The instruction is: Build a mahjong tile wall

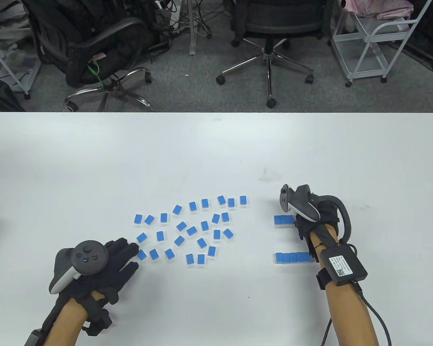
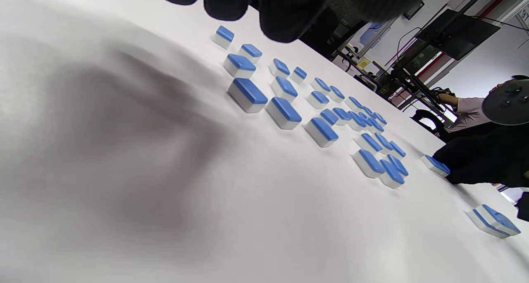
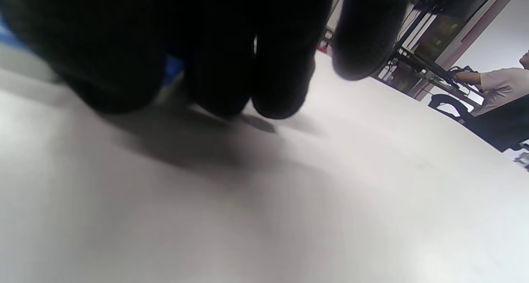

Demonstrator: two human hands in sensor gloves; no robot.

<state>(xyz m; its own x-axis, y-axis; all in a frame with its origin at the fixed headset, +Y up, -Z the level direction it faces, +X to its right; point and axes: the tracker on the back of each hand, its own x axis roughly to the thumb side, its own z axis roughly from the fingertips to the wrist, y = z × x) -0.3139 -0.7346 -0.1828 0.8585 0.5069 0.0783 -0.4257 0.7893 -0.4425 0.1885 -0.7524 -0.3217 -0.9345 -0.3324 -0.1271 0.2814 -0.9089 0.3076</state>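
Note:
Many loose blue-backed mahjong tiles [image 1: 191, 230] lie scattered face down mid-table; they also show in the left wrist view [image 2: 285, 111]. Two short tile rows lie to the right: an upper row [image 1: 283, 220] and a lower row [image 1: 292, 257]. My right hand [image 1: 300, 225] is curled down at the upper row's right end. In the right wrist view its fingertips [image 3: 219, 89] touch the table, with a sliver of a blue tile [image 3: 174, 70] pinched between thumb and fingers. My left hand [image 1: 131, 254] lies spread and empty, its fingertips beside the nearest loose tile [image 1: 141, 254].
The white table [image 1: 216, 151] runs to a far edge, with office chairs [image 1: 270, 39] and a white rack [image 1: 375, 39] on the floor beyond. A cable hangs from my right forearm box [image 1: 342, 266].

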